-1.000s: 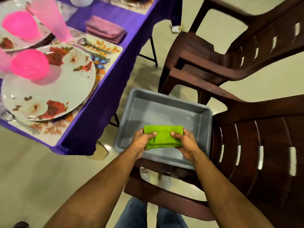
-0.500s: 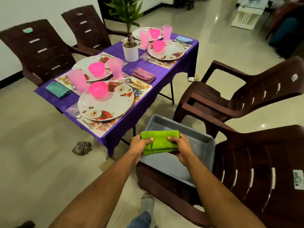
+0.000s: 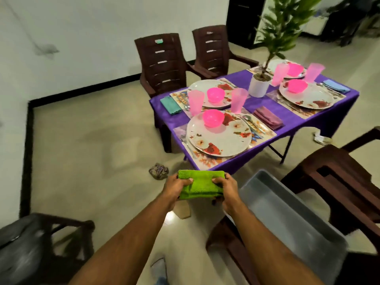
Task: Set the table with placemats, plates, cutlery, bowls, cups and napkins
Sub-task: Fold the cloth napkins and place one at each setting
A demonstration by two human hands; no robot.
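Head view: we've both hands, left hand (image 3: pixel 178 187) & right hand (image 3: pixel 225 187), pinching green napkin (image 3: pixel 200 187) ends, nr table (image 3: pixel 255 103); soft, light, floppy, so grip edges.

1. Your table (image 3: pixel 304 128) wears a purple cloth (image 3: pixel 251 103).
2. On it lie floral placemats (image 3: pixel 265 130), a white plant pot (image 3: pixel 258 86), and folded purple (image 3: pixel 268 117), teal (image 3: pixel 170 105) and blue (image 3: pixel 336 85) napkins.

Four floral white plates (image 3: pixel 219 138), four pink plastic bowls (image 3: pixel 213 118), four pink tumblers (image 3: pixel 196 102), four folded napkins: teal (image 3: pixel 170 104), mauve (image 3: pixel 268 117), blue (image 3: pixel 336 85), green (image 3: pixel 200 187). One potted plant (image 3: pixel 259 84).
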